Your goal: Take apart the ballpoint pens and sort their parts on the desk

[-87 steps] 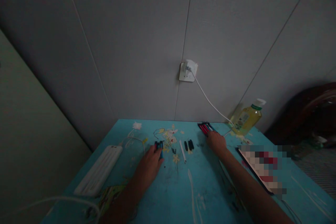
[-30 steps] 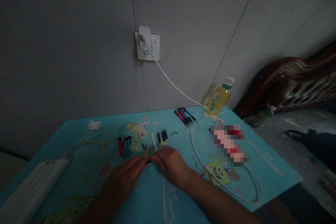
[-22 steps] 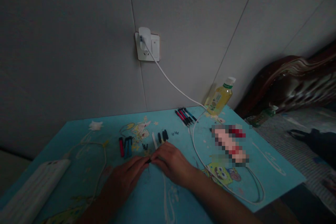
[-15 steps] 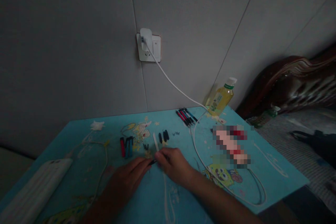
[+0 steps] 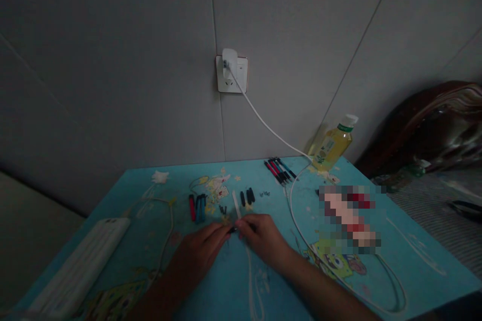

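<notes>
My left hand (image 5: 199,251) and my right hand (image 5: 262,236) meet over the middle of the table, fingers pinched. Between their fingertips a small black pen part (image 5: 233,229) shows; the fingers cover most of it. Just beyond lie one red pen barrel (image 5: 192,208) and blue pen barrels (image 5: 201,209), side by side. Black rubber grips (image 5: 247,196) rest past my right hand, with tiny dark pieces (image 5: 265,194) to their right. Small dark pen tips (image 5: 223,209) sit beyond my left fingers, and a white strip (image 5: 236,202) lies beside them. Several whole pens (image 5: 279,170) are at the back.
A bottle of yellow liquid (image 5: 333,148) stands at the back right. A white cable (image 5: 271,133) runs from the wall charger (image 5: 229,62) across the table. To the left lies a white power strip (image 5: 85,266). A pixelated area (image 5: 348,218) covers something at the right.
The view has turned slightly left, so everything sits farther right in the picture. Both hands stay together at the same spot, still pinching the black pen part.
</notes>
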`<state>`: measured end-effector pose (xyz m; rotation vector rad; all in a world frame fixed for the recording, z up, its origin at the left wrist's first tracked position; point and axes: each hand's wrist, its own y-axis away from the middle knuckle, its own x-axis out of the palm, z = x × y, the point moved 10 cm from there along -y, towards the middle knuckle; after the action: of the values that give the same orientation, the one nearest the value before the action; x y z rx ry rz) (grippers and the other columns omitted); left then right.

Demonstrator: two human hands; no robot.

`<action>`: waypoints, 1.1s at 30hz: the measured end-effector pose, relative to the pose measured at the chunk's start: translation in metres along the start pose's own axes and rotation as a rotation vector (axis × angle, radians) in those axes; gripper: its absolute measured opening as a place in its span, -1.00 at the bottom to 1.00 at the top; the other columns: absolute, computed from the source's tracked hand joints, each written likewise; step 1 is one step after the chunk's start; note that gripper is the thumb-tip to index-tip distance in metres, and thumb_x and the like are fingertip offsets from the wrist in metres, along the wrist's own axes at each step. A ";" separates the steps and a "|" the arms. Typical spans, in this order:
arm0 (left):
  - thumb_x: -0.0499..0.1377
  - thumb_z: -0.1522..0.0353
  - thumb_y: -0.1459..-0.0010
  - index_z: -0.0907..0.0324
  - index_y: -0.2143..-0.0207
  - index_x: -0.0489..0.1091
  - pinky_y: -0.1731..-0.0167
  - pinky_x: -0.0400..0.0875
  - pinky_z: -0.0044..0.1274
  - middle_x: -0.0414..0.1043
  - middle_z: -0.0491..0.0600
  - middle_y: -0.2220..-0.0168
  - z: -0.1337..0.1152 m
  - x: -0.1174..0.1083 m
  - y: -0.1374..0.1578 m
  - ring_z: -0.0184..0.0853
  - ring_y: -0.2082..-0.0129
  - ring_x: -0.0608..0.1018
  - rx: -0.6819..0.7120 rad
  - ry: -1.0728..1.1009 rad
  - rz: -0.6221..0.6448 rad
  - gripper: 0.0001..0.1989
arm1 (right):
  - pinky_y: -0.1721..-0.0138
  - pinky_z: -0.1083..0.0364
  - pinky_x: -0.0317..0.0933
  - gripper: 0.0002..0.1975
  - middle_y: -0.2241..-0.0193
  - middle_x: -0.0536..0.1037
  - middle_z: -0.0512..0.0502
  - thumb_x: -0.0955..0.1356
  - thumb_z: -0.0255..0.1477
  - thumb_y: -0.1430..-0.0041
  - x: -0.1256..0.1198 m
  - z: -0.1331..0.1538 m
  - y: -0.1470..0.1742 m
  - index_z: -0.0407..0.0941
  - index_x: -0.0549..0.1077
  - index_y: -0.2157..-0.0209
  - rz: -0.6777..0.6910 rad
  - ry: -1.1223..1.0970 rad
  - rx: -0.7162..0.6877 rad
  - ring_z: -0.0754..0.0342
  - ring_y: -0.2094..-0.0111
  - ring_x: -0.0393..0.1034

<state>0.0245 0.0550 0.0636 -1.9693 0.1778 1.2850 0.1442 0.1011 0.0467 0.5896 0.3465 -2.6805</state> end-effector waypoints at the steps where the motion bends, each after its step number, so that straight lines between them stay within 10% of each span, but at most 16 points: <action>1: 0.02 0.34 -0.35 0.16 -0.01 0.42 0.26 0.55 -0.58 0.55 0.00 0.16 0.000 -0.001 0.000 -0.36 0.24 0.61 -0.001 -0.006 -0.010 -0.73 | 0.45 0.20 0.10 -0.63 0.60 0.41 0.07 0.26 -0.29 -0.33 0.002 -0.004 0.000 -0.17 0.52 0.47 0.007 -0.020 0.023 0.19 0.52 0.27; 11: -0.01 0.36 -0.36 0.15 -0.02 0.40 0.20 0.54 -0.54 0.54 0.01 0.12 0.015 0.002 0.000 -0.35 0.19 0.60 -0.129 0.050 0.017 -0.72 | 0.10 0.07 0.27 -0.82 0.25 0.53 -0.13 0.28 -0.45 -0.31 -0.047 0.010 -0.007 -0.10 0.53 0.21 -0.227 0.255 -0.178 0.03 0.19 0.42; 18: 0.03 0.37 -0.35 0.17 0.00 0.41 0.20 0.55 -0.49 0.53 0.01 0.14 0.011 -0.001 -0.002 -0.34 0.21 0.60 -0.110 0.076 -0.013 -0.75 | 0.09 0.07 0.27 -0.72 0.16 0.53 -0.21 0.21 -0.47 -0.32 -0.120 -0.045 -0.015 -0.12 0.53 0.10 -0.317 0.810 0.075 -0.02 0.18 0.46; 33: 0.03 0.37 -0.34 0.14 -0.03 0.39 0.15 0.53 -0.45 0.51 0.01 0.13 0.010 -0.001 -0.003 -0.32 0.17 0.57 -0.135 0.129 0.032 -0.74 | 0.20 0.05 0.32 -0.62 0.11 0.57 -0.21 0.28 -0.38 -0.22 -0.117 -0.075 -0.020 -0.09 0.42 -0.06 -0.238 0.838 0.165 -0.06 0.20 0.50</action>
<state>0.0186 0.0632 0.0641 -2.1741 0.1902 1.2185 0.2610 0.1779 0.0361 1.8184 0.4256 -2.5451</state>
